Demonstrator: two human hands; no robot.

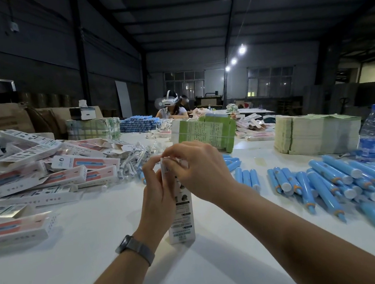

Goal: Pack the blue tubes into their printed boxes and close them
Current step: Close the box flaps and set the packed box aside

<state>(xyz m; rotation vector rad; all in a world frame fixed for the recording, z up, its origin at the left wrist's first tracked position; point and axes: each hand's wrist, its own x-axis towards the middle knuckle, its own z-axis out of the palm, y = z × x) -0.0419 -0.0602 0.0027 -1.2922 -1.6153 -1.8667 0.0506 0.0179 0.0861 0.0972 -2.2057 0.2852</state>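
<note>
A long white printed box (181, 214) stands upright on the white table (98, 232) in front of me. My left hand (157, 191) grips its upper left side. My right hand (198, 168) covers its top end, fingertips pinched on the flap there. Whether a tube is inside is hidden. Loose blue tubes (325, 185) with white caps lie in a heap to the right. A pile of printed boxes (35, 174) lies to the left.
A water bottle (372, 134) stands at the right, behind the tubes. Stacks of green and cream paper leaflets (204, 133) sit behind my hands. Small clear-wrapped pieces (135, 159) lie left of the box. Two people sit at the far end of the table.
</note>
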